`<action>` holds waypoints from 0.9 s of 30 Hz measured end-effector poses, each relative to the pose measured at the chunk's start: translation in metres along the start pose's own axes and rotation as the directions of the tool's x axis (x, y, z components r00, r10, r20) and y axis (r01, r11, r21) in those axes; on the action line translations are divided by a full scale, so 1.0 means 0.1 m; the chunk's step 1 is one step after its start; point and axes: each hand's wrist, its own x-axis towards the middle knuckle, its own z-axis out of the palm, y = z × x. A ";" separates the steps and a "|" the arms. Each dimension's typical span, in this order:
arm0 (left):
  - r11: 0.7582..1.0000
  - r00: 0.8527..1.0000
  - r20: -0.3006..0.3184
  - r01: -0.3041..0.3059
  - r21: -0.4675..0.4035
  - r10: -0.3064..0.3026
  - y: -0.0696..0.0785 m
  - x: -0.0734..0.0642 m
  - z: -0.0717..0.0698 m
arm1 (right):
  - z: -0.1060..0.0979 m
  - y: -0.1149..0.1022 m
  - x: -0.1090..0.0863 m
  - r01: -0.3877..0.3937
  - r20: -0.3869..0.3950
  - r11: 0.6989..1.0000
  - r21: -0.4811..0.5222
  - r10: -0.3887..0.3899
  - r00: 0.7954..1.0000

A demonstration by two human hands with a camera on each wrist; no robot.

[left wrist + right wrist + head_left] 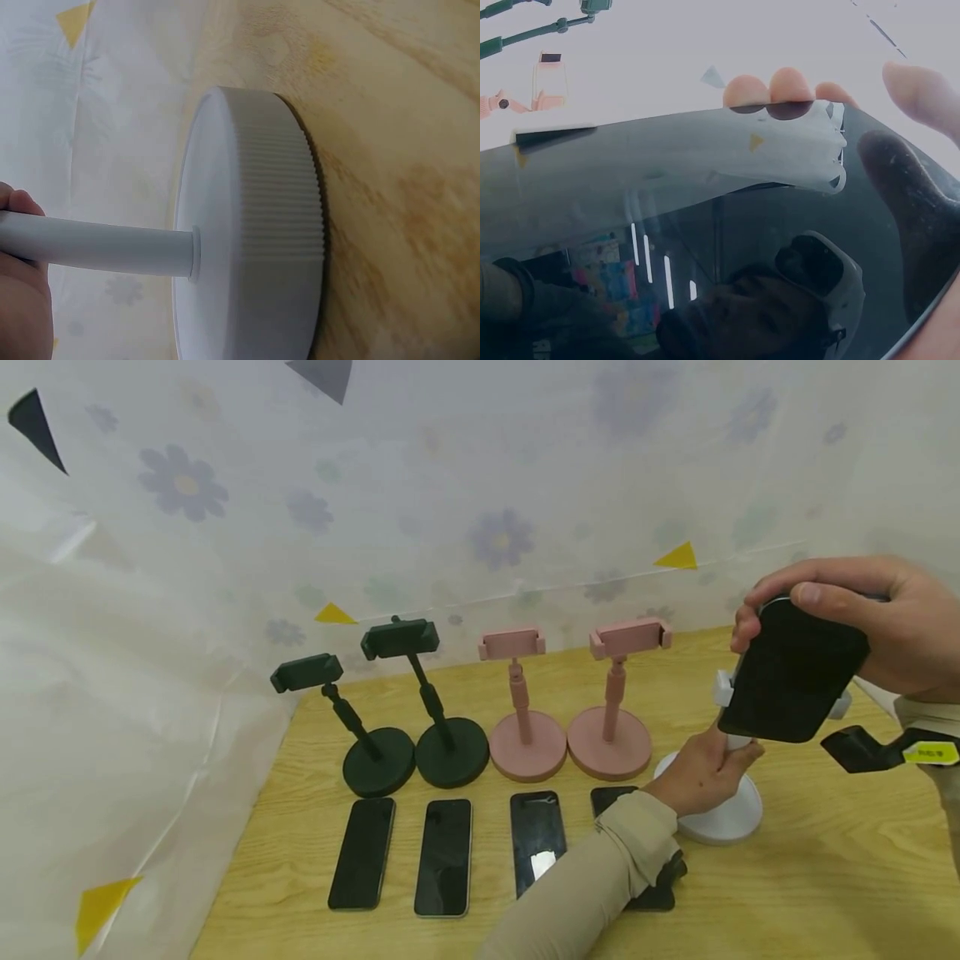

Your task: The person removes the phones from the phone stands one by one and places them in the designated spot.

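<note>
On the right of the head view, my left hand (701,772) grips the stem of a white phone stand (723,818). In the left wrist view its white stem (120,246) rises from a round base with a ribbed edge, which rests on the table. My right hand (900,610) holds a black phone (795,672) by its upper end, thumb over the top corner and fingers along the far side. White clamp ends show at both sides of this phone. In the right wrist view the reflective phone screen (705,247) covers most of the frame, with fingertips (791,82) over its edge.
Two dark green stands (378,762) and two pink stands (528,747) line the back of the wooden table (292,860). Several phones lie in front, including one at the left (362,853); my left sleeve (585,893) partly covers others. A flowered sheet (450,485) hangs behind.
</note>
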 end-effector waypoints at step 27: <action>1.000 1.000 -0.001 0.009 0.000 -0.009 0.00 -0.02 0.01 | -0.05 0.00 -0.02 -0.038 -0.074 0.997 -0.067 0.033 0.997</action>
